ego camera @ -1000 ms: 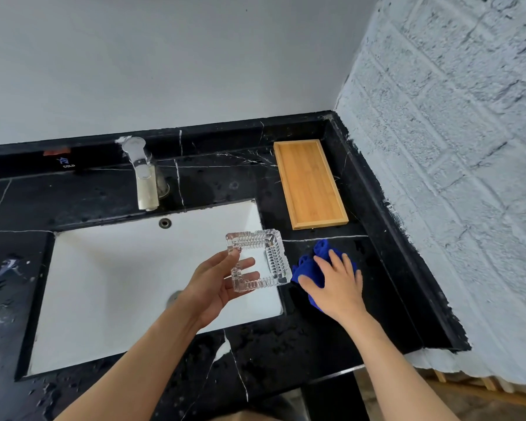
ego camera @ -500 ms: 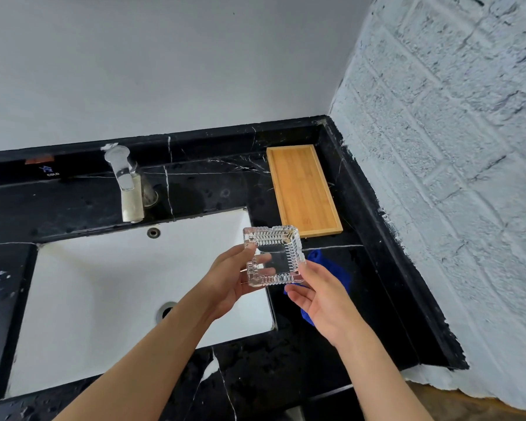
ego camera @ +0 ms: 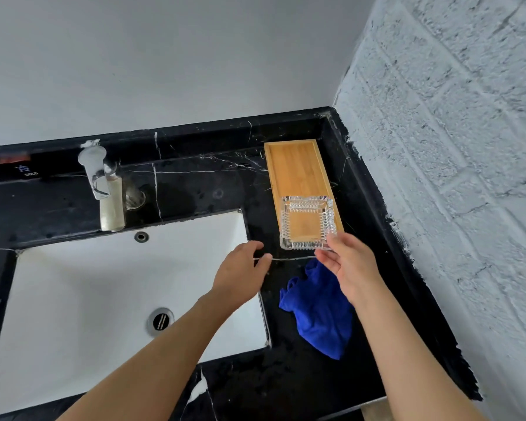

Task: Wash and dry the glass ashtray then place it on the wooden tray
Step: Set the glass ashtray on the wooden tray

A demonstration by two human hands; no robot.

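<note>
The square cut-glass ashtray [ego camera: 307, 221] is over the near end of the wooden tray [ego camera: 295, 168], which lies on the black counter in the back right corner. My right hand [ego camera: 348, 265] grips the ashtray by its near right corner. I cannot tell whether the ashtray rests on the tray or is held just above it. My left hand [ego camera: 242, 276] is off the ashtray, holding nothing, fingers loosely curled over the sink's right edge. A blue cloth [ego camera: 313, 314] lies crumpled on the counter below my right hand.
A white sink basin [ego camera: 104, 299] with a drain sits left of the hands. The chrome tap [ego camera: 104, 189] stands behind it. A white brick wall [ego camera: 453, 177] borders the black marble counter [ego camera: 195, 189] on the right.
The ashtray passed from my left hand to my right and moved away over the tray's near end. My right hand left the blue cloth. My left hand let go.
</note>
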